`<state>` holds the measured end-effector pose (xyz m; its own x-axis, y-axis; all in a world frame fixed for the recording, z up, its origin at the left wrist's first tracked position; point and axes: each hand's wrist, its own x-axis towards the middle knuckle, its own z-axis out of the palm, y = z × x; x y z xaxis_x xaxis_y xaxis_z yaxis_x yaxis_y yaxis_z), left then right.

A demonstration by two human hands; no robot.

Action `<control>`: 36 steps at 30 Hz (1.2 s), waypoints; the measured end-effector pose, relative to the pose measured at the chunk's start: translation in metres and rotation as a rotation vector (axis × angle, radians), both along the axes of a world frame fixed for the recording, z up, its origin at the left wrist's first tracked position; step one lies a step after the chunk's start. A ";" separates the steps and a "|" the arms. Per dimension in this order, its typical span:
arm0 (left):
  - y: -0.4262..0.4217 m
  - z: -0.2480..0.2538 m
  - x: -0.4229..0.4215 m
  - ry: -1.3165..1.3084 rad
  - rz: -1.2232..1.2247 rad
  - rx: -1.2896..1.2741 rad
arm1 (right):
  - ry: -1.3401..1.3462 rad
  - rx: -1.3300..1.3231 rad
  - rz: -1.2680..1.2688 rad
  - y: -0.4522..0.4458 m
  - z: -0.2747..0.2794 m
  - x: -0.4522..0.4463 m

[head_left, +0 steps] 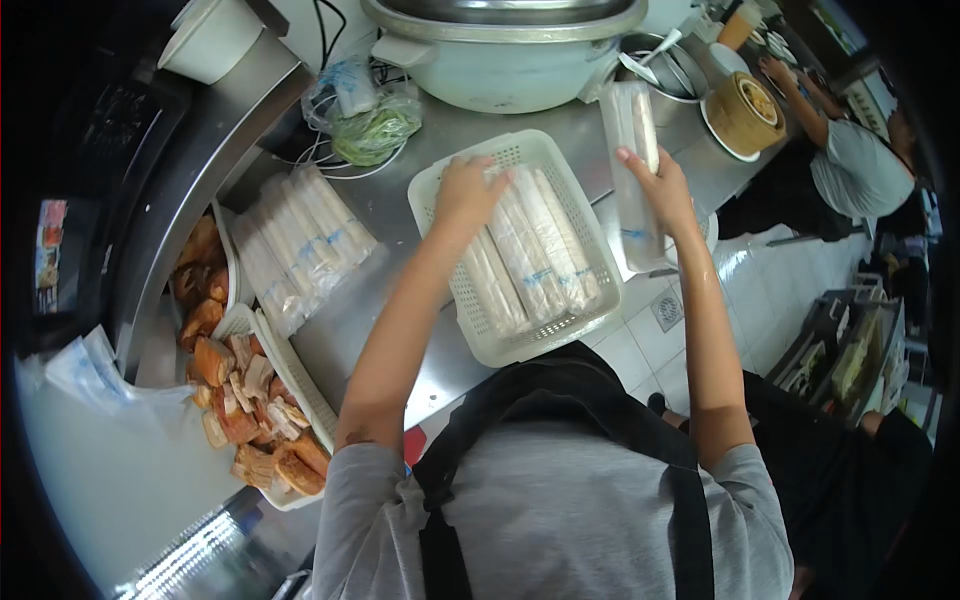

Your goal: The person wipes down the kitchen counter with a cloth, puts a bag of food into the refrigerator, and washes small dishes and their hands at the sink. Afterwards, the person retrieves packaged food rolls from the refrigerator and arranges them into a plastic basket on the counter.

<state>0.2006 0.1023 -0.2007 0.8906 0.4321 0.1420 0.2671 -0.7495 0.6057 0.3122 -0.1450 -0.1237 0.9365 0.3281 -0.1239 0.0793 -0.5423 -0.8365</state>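
Observation:
A white perforated basket (607,300) on the metal counter holds several long wrapped packs (535,250) with blue print, lying side by side. My left hand (468,195) is over the basket's upper left part, its fingertips at the upper ends of the packs; whether it grips one is hidden. To the right of the basket, my right hand (660,190) is closed round another long wrapped pack (630,130), thumb across its front.
More wrapped packs (300,240) lie left of the basket. Nearby are trays of browned meat (250,395), a bag of greens (375,130), a large covered tub (505,70) and a bamboo steamer (742,115). Another person (865,165) stands at the upper right.

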 end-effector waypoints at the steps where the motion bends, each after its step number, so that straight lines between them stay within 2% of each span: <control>1: -0.005 -0.016 0.001 -0.022 0.009 0.272 | -0.008 -0.117 0.023 -0.006 -0.033 0.030; 2: -0.011 -0.024 0.002 0.004 0.003 0.267 | -0.020 -0.231 0.035 -0.008 -0.066 0.052; 5: -0.034 -0.033 0.012 0.043 0.026 0.243 | -0.360 -0.531 0.111 -0.010 -0.154 0.089; 6: -0.039 -0.036 0.014 0.037 0.077 0.238 | -0.328 -0.455 0.081 -0.005 -0.159 0.083; 8: -0.048 -0.047 0.004 0.008 0.162 0.200 | -0.550 -0.397 0.027 -0.012 -0.167 0.070; 9: -0.047 -0.054 0.004 -0.038 0.195 0.179 | -0.666 -0.357 -0.004 -0.007 -0.152 0.058; 10: -0.042 -0.054 0.010 -0.098 0.224 0.166 | -0.621 -0.269 0.073 0.000 -0.129 0.045; 12: -0.043 -0.043 0.009 -0.033 0.276 0.112 | -0.524 -0.104 0.218 0.004 -0.093 0.004; 14: -0.047 -0.041 0.005 0.016 0.307 0.088 | -0.410 -0.061 0.358 0.006 -0.104 -0.036; 18: -0.047 -0.035 0.001 -0.036 0.363 0.090 | -0.138 0.083 0.417 0.007 -0.097 -0.059; 21: -0.050 -0.017 -0.006 -0.219 0.349 -0.002 | -0.270 0.079 0.444 0.008 -0.106 -0.056; 24: -0.044 0.017 -0.016 -0.413 0.301 -0.091 | -0.485 0.098 0.459 0.007 -0.079 -0.058; 27: -0.060 0.068 -0.021 -0.500 0.205 -0.198 | -0.313 0.356 0.627 0.012 -0.051 -0.071; 28: -0.067 0.086 -0.021 -0.509 0.162 -0.242 | -0.182 0.532 0.620 0.021 -0.044 -0.079; 31: -0.082 0.127 -0.007 -0.594 0.022 -0.195 | 0.109 0.296 0.693 0.019 -0.031 -0.078; 34: -0.078 0.140 0.014 -0.674 0.117 -0.689 | -0.037 0.240 0.419 -0.004 -0.005 -0.053; 36: -0.041 0.092 0.016 -0.432 0.112 -0.571 | -0.024 0.561 0.189 -0.027 -0.025 -0.021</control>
<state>0.2165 0.0611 -0.1085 0.7520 0.6293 0.1961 -0.0276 -0.2672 0.9632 0.2910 -0.1725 -0.1489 0.8559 0.4985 0.1375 0.1541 0.0078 -0.9880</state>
